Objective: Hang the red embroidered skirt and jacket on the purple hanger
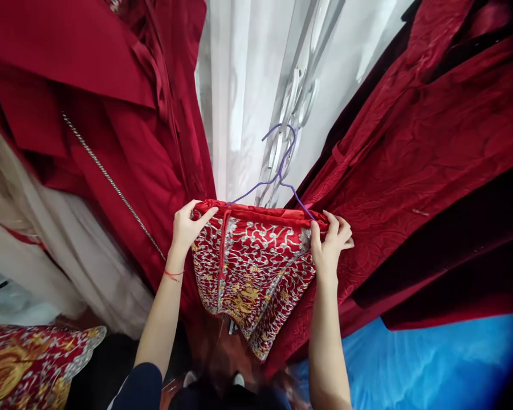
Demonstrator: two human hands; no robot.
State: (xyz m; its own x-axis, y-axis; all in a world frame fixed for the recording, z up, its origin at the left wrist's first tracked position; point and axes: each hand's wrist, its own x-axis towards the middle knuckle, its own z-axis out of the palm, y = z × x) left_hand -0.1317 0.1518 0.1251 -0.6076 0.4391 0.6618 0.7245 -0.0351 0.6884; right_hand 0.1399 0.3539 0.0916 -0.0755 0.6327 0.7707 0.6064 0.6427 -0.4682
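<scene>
I hold up a red skirt (256, 267) thick with silver and gold embroidery, hung on a purple wire hanger (282, 171). My left hand (188, 226) pinches the left end of its waistband, with a red thread bracelet on that wrist. My right hand (331, 242) grips the right end of the waistband, where the hanger's arm runs into the cloth. Both hands are closed on the fabric. The hanger's hook stands free above the skirt, in front of a white curtain (243, 97).
Dark red satin garments (123, 131) hang at the left, one with a silver chain strap and pale cloth under it. A dark red brocade and velvet robe (423, 159) hangs at the right. Another embroidered red piece (29, 364) lies bottom left. A blue surface (419, 364) shows bottom right.
</scene>
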